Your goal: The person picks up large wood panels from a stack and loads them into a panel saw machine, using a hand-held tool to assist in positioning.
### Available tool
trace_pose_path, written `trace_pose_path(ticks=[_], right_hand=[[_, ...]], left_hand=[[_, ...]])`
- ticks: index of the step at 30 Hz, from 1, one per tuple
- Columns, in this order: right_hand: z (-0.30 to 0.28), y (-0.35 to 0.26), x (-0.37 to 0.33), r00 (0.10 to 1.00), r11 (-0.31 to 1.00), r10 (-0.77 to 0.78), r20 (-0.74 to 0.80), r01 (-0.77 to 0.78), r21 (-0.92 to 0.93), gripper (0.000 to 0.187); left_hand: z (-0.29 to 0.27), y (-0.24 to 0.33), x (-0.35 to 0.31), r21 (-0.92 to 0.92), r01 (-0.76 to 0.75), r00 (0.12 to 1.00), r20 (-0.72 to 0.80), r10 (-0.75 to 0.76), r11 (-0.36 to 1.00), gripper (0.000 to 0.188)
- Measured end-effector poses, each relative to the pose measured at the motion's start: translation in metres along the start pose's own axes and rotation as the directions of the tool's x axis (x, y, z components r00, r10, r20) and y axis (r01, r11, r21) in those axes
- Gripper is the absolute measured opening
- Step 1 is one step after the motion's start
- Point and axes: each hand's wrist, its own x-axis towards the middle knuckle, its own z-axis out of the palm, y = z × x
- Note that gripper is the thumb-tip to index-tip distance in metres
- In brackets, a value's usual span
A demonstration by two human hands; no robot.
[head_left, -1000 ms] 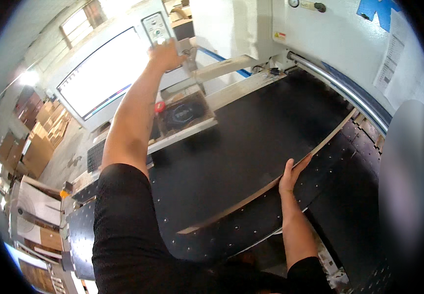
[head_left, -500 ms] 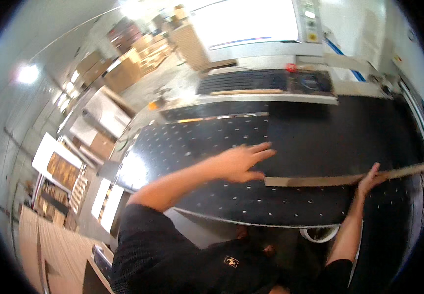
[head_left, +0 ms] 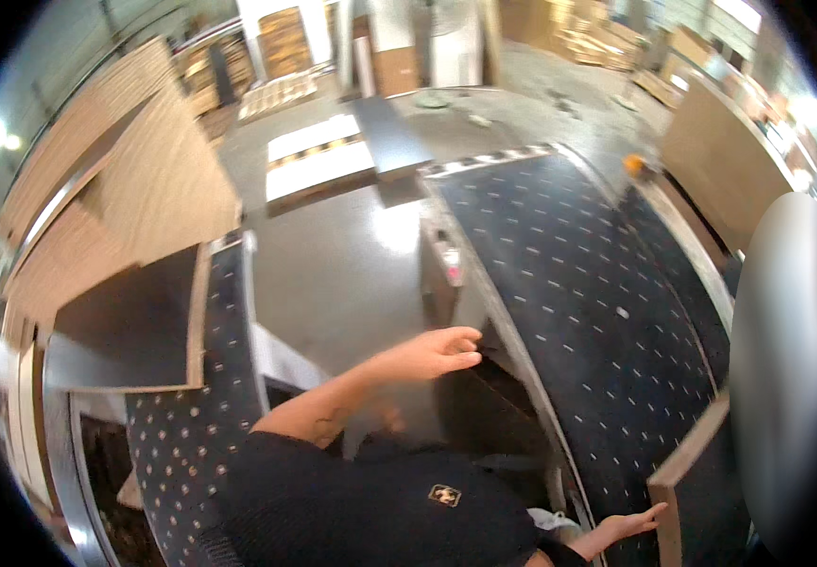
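Note:
Over the gap between two tables, my left hand (head_left: 441,352) hangs in the air, fingers stretched out and holding nothing. My right hand (head_left: 624,526), at the lower right, has its fingers out straight, their tips at the pale edge of a dark flat panel (head_left: 711,506). Whether they press on it cannot be made out. That panel lies on a black table (head_left: 559,293) dotted with small light marks. Its far part is hidden behind a blurred grey shape (head_left: 786,378).
On my left, another dark panel (head_left: 134,326) rests across a second dotted black table (head_left: 186,444). Tall wood-grain boards (head_left: 158,180) lean behind it. White boards (head_left: 318,165) lie low on the floor ahead. A large brown board (head_left: 734,151) stands at the far right.
My view has swung to the left, bringing the second table and the leaning boards in. My left hand has come off the table area; my right hand is now at the panel's end.

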Motion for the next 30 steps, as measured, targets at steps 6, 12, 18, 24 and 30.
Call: trace_pose_path(ticks=[6, 12, 18, 24, 30], right_hand=[[0.108, -0.11, -0.113, 0.925, 0.987, -0.152, 0.35, 0.12, 0.109, 0.07], [0.194, -0.156, -0.191, 0.832, 0.984, -0.172, 0.528, 0.118, 0.134, 0.067], [0.31, -0.212, -0.228, 0.706, 0.954, -0.281, 0.65, 0.13, 0.271, 0.064], [0.502, -0.359, -0.428, 0.311, 0.807, -0.562, 0.767, 0.002, 0.59, 0.055], [0.52, -0.534, -0.663, -0.232, 0.679, -0.732, 0.641, -0.332, 0.655, 0.049]], left_hand=[[-0.102, -0.044, -0.034, 0.312, 0.019, 0.984, -0.172, 0.037, 0.95, 0.066], [-0.179, -0.073, -0.085, 0.185, 0.085, 0.897, -0.441, 0.006, 0.979, 0.064], [-0.236, -0.07, -0.132, 0.065, 0.164, 0.729, -0.68, -0.076, 0.984, 0.061], [-0.293, -0.057, -0.153, 0.161, 0.225, 0.547, -0.837, 0.012, 0.961, 0.067], [-0.322, -0.029, -0.172, -0.002, 0.294, 0.165, -0.985, -0.053, 0.956, 0.063]])
